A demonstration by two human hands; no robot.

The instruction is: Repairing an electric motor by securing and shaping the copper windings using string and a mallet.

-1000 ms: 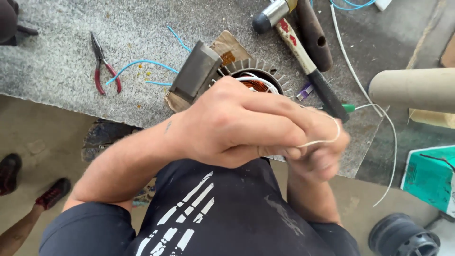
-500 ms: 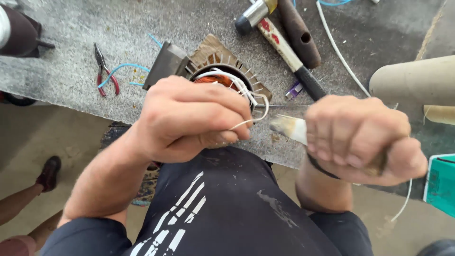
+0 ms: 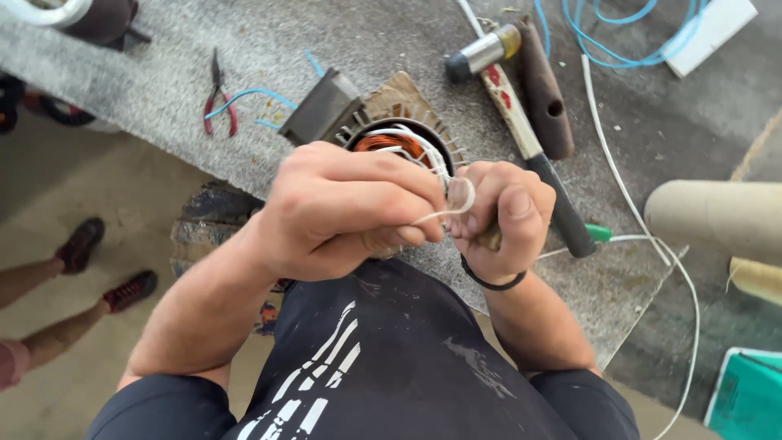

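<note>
Right now the left hand [image 3: 342,208] pinches a white cord [image 3: 436,216] between closed fingers, and the cord runs toward three o'clock into the right hand [image 3: 501,216], which is closed around its loop. Both hands sit just at six o'clock of the motor core [image 3: 391,143] with orange windings. A hammer [image 3: 521,130] lies at two o'clock, pliers [image 3: 218,102] at ten.

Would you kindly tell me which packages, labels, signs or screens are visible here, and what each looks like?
Hammer label: on the handle near the head, top centre; red and white, worn.
Teal box: bottom right corner; pale rim, cut off by the frame.
No signs or screens.
</note>
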